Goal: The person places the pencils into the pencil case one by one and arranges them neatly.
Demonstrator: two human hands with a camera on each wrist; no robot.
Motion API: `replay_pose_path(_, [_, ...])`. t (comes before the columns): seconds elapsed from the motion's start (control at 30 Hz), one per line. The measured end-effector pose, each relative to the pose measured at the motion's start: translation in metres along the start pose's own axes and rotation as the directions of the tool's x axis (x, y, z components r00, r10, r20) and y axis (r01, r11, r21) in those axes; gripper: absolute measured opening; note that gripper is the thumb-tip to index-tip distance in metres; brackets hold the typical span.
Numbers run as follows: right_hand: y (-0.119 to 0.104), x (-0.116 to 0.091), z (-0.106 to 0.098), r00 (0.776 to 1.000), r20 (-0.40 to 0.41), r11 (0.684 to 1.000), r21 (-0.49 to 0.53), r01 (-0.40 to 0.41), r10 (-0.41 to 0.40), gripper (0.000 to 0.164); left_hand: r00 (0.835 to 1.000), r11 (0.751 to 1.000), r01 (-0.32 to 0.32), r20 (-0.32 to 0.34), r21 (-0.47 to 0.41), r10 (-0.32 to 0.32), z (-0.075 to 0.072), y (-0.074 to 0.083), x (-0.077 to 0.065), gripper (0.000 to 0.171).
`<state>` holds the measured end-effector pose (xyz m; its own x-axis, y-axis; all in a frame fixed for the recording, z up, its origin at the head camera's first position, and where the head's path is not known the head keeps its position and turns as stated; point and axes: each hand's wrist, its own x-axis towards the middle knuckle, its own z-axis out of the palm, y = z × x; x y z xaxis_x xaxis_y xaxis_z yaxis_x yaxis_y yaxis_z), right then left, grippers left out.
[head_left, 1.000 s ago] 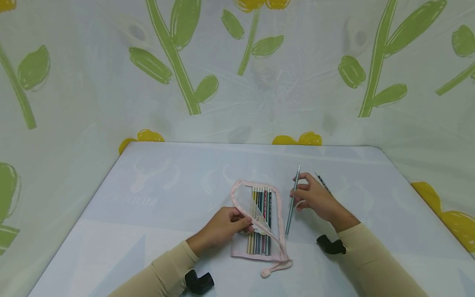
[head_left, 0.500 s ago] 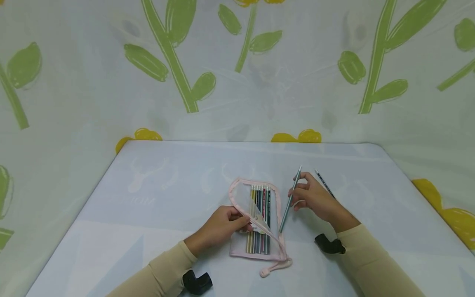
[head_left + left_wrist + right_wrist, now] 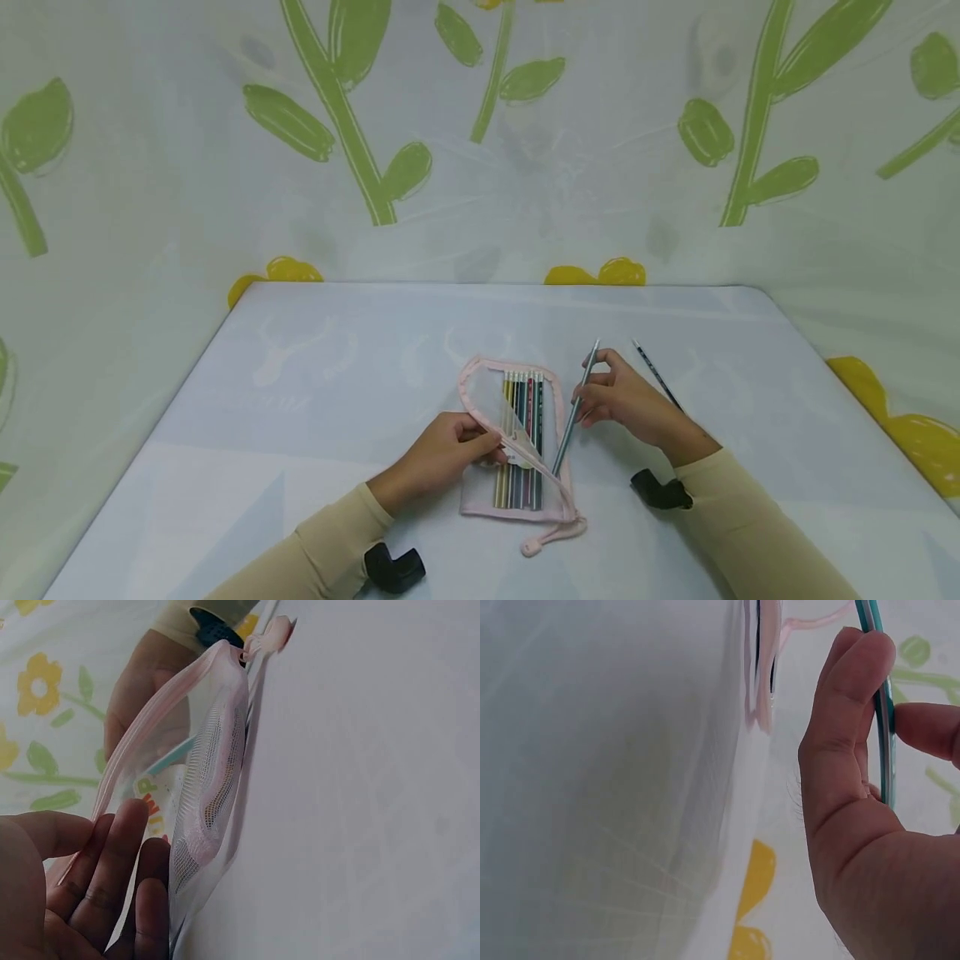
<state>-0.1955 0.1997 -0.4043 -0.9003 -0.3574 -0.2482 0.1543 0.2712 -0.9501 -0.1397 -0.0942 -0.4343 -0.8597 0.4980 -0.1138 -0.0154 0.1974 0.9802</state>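
Note:
A clear pencil pouch with pink trim [image 3: 512, 518] lies on the table, its mesh side showing in the left wrist view. My left hand [image 3: 442, 454] pinches the pink edge of its opening between thumb and fingers and holds it lifted. Several pencils [image 3: 521, 487] lie side by side inside the pouch. My right hand [image 3: 630, 404] pinches a teal pencil [image 3: 576, 408] between thumb and fingers, tilted, its lower end at the pouch's opening near the right trim. In the right wrist view the teal pencil [image 3: 886, 742] runs between thumb and fingertips.
A dark patterned pencil [image 3: 656, 371] lies on the table beyond my right hand, partly hidden by it. The pouch's pink zipper pull [image 3: 532, 546] trails at the near right corner. The white table [image 3: 337, 517] ends at a flower-printed curtain [image 3: 600, 167].
My right hand has moved left with the teal pencil. The pencil has tilted, and its lower end has gone from beside the pouch to its opening. My left hand keeps its pinch.

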Motion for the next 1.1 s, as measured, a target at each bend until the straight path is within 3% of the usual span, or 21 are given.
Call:
replay_pose_path(0.33, [-0.0003,0.0007,0.0013,0.999,0.036,1.0,-0.019,-0.014,0.015,0.07,1.0,1.0,-0.009,0.001,-0.006,0.009,0.0002,-0.0024,0.0002,0.03])
replay_pose_path(1.1, [-0.0005,-0.0017,0.0052,0.999,0.048,1.0,-0.015,-0.018,0.019,0.07,1.0,1.0,-0.005,-0.001,0.007,0.005,0.0011,-0.002,-0.001,0.03])
